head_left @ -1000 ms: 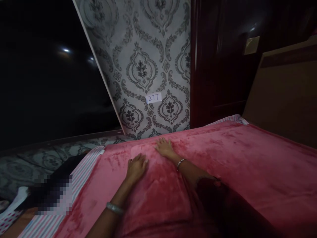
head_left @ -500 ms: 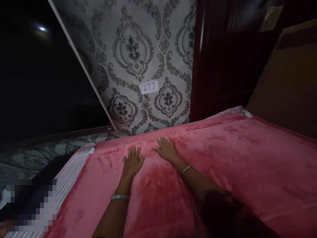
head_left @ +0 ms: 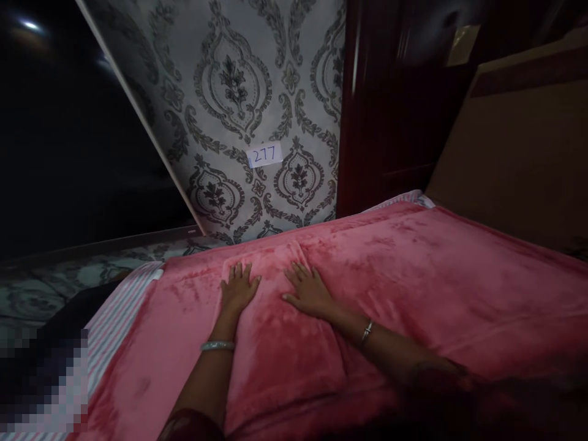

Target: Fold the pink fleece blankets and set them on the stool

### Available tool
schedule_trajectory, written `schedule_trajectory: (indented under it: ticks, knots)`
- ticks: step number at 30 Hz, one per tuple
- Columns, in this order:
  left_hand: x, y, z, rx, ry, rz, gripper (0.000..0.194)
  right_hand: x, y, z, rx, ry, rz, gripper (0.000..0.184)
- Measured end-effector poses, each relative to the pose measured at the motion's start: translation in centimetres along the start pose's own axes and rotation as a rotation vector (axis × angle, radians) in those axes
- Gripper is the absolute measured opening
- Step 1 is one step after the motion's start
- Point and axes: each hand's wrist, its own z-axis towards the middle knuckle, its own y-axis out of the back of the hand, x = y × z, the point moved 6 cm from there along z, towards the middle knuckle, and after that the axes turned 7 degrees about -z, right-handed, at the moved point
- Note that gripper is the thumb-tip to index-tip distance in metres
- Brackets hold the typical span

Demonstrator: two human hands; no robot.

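Observation:
A pink plush blanket [head_left: 413,275] covers the bed, with a raised pillow-shaped hump under it in front of me. My left hand [head_left: 237,286] lies flat on the left part of that hump, fingers stretched toward the wall. My right hand [head_left: 309,290] lies flat beside it, fingers spread, a little nearer to me. Both hands press on the blanket and hold nothing. Each wrist carries a bangle.
Patterned grey wallpaper [head_left: 257,92] with a paper label reading 277 [head_left: 265,154] stands behind the bed. A dark wooden door [head_left: 390,110] is at the right, a brown headboard [head_left: 519,153] beyond it. A striped sheet [head_left: 114,312] shows at the bed's left edge.
My left hand slid forward and flattened out. My right hand drew back toward me along the hump. The view shifted down and slightly right.

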Motion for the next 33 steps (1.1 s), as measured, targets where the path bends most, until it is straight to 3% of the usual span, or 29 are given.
schedule_trajectory:
  ticks: [6, 10, 14, 17, 19, 22, 24, 26, 29, 31, 33]
  knots:
    - [0.2, 0.9, 0.1, 0.065, 0.018, -0.036, 0.065, 0.0, 0.8, -0.8, 0.047, -0.007, 0.031, 0.073]
    - [-0.6, 2.7, -0.4, 0.104, 0.042, -0.034, 0.066, 1.5, 2.2, -4.6, 0.058, 0.055, 0.066, 0.074]
    - [-5.8, 3.3, -1.3, 0.066, -0.106, -0.014, 0.064, 3.3, 1.3, -9.9, 0.057, 0.160, 0.119, 0.080]
    - [-11.1, 1.6, -2.3, 0.098, -0.283, -0.010, 0.062, 3.3, 0.3, -11.3, 0.013, 0.193, 0.154, 0.075]
    - [-13.7, 0.0, -2.8, 0.099, -0.353, 0.022, 0.060, 2.1, 0.4, -11.2, -0.042, 0.243, 0.200, 0.066]
    - [-15.4, -1.6, -3.3, -0.005, -0.404, 0.089, 0.057, -3.6, 2.5, -11.6, -0.208, 0.170, 0.333, 0.049]
    - [-15.6, -2.0, -3.5, -0.078, -0.423, 0.115, 0.056, -10.2, 5.0, -13.4, -0.396, -0.066, 0.420, 0.040]
    - [-15.5, -2.2, -3.6, -0.110, -0.434, 0.128, 0.056, -18.1, 7.4, -17.0, -0.599, -0.421, 0.461, 0.033]
    - [-15.4, -2.3, -3.5, -0.144, -0.446, 0.124, 0.056, -27.3, 9.9, -23.4, -0.804, -0.682, 0.417, 0.043]
    - [-15.6, -2.4, -3.3, -0.152, -0.446, 0.092, 0.056, -31.3, 10.6, -27.2, -0.903, -0.802, 0.395, 0.048]
    - [-15.6, -2.5, -2.7, -0.111, -0.429, 0.026, 0.056, -33.4, 10.6, -29.8, -0.962, -0.864, 0.381, 0.048]
